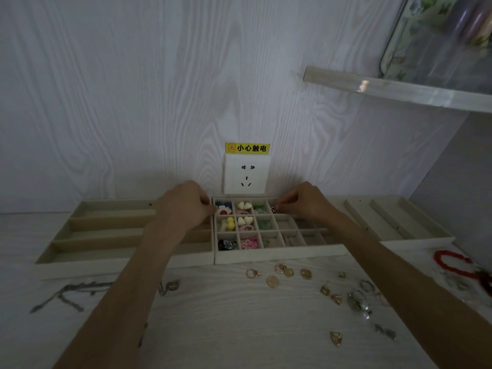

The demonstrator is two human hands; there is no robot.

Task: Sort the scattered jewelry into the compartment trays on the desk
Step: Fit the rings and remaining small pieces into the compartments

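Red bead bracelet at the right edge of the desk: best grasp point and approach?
Pinch the near-left arc of the red bracelet from straight above. It lies flat on the desk as an open loop, so a fingertip can drop inside the ring and the thumb outside. Its right end blurs out at the frame edge near a dark thing, so avoid that side.

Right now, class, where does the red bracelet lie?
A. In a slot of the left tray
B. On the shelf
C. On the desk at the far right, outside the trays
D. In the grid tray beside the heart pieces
C: the red bracelet lies on the bare desk at the right edge of the view, in front of the right tray and outside every compartment.
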